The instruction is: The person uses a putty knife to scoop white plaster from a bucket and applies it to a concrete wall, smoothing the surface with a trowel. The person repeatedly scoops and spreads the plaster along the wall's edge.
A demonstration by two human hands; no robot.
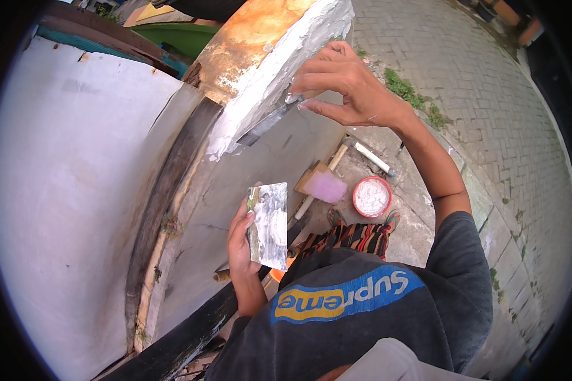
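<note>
My right hand (356,89) is raised at a wall edge (318,28) coated in rough white filler, its fingers pinched on a scraper (264,124) whose flat metal blade lies against the lower border of that coating. Low in the middle, my left hand (239,232) grips a small rectangular board (268,225) smeared with white paste; its fingers wrap round the board's left edge. A red tub (372,195) of white paste stands on the ground by my sandalled feet (393,219).
A white panel (76,209) and dark post (165,197) are at the left. A pink-stained board (324,185) and pale pole (372,157) lie on the concrete below. A black bar (171,330) runs at lower left. A paved lane (489,114) with weeds is at right.
</note>
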